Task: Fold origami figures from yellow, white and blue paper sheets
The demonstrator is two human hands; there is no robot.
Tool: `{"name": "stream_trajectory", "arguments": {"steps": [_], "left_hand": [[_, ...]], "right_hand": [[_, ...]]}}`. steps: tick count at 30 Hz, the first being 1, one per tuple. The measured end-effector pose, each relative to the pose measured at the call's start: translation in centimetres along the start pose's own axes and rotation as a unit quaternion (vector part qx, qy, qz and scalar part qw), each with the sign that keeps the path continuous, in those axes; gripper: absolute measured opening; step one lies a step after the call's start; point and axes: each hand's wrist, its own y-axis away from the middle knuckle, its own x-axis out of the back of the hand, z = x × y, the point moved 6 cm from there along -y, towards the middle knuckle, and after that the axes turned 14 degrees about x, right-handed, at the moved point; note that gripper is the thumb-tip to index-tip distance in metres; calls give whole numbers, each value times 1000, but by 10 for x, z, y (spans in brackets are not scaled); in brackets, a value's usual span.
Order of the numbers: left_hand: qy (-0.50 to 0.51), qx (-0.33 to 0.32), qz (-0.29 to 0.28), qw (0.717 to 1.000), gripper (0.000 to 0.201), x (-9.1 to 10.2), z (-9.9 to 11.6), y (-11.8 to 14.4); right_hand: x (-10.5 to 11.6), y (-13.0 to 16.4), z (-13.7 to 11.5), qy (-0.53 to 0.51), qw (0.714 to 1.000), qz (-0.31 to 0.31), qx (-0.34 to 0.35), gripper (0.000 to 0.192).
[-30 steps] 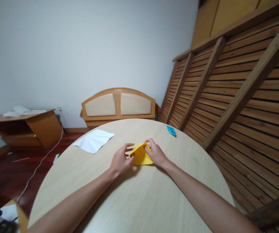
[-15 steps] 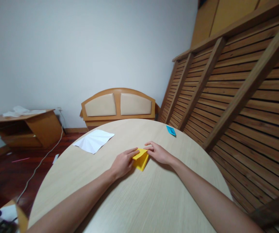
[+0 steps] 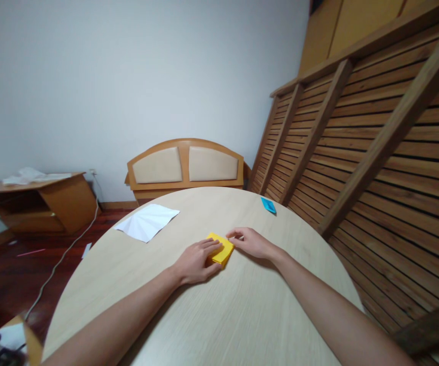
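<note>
I press the folded yellow paper (image 3: 220, 249) flat on the worktop (image 3: 219, 315).
My left hand (image 3: 196, 262) lies open on its near-left half, pinning it; my right hand (image 3: 252, 242), fingers extended, touches its right edge.

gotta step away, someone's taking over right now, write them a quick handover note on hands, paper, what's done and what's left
Left hand: flat, palm down, pressing the yellow paper onto the round table.
Right hand: fingertips at the paper's right edge, holding nothing.
Done: yellow paper is folded into a small flat packet.
Left: probably sharpening that crease; any further folds are not shown.
Nearby: creased white sheet far left, small blue piece far right, both untouched.
</note>
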Motion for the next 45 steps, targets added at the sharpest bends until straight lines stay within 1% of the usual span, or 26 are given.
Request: {"name": "stream_trajectory", "arguments": {"steps": [2,3,7,11,15,17,18,21,23,25,28,31,34,37,40,42,45], "left_hand": [[-2,13,-4,1000,58,1,0,1],[-3,22,-7,1000,57,1,0,1],[-3,55,-9,998,41,2,-6,-1],[-13,48,-10,999,36,1,-10,-4],[-17,43,8,999,33,4,-16,-5],[-29,58,6,998,36,4,-23,-5],[-35,69,-3,997,41,2,-26,-5],[-45,100,-48,993,57,-5,-37,-4],[-45,108,-72,990,62,-9,-40,-2],[-45,112,-89,989,65,-11,-41,-2],[-44,125,-106,985,64,-12,-43,-2],[-43,147,-115,981,58,-11,-48,-4],[-48,160,-112,980,58,-12,-52,-5],[-46,159,-96,982,60,-12,-52,-5],[-42,149,-85,984,59,-11,-47,-5],[-37,138,-86,986,59,-10,-43,-5],[-31,131,-96,986,61,-9,-43,-6]], "right_hand": [[-2,-1,-7,8,1000,-13,16,26],[-3,-1,-11,12,1000,-17,22,27],[-7,-2,-21,47,998,-23,29,28],[-13,-1,-25,85,995,-41,38,28],[-17,-2,-32,142,984,-74,81,28],[-18,-3,-35,160,978,-91,98,29],[-19,-3,-37,167,976,-99,102,30],[-25,-3,-41,185,970,-114,106,33],[-32,-2,-43,187,970,-118,102,42],[-42,-1,-44,179,972,-129,86,56],[-54,4,-38,168,971,-170,32,68],[-55,8,-31,170,964,-202,-17,72],[-49,9,-27,185,961,-202,-40,76],[-44,7,-27,203,963,-171,-39,79],[-47,2,-32,208,967,-147,-7,80],[-53,0,-34,196,969,-153,8,80],[-57,-1,-31,186,968,-171,0,82]]}}
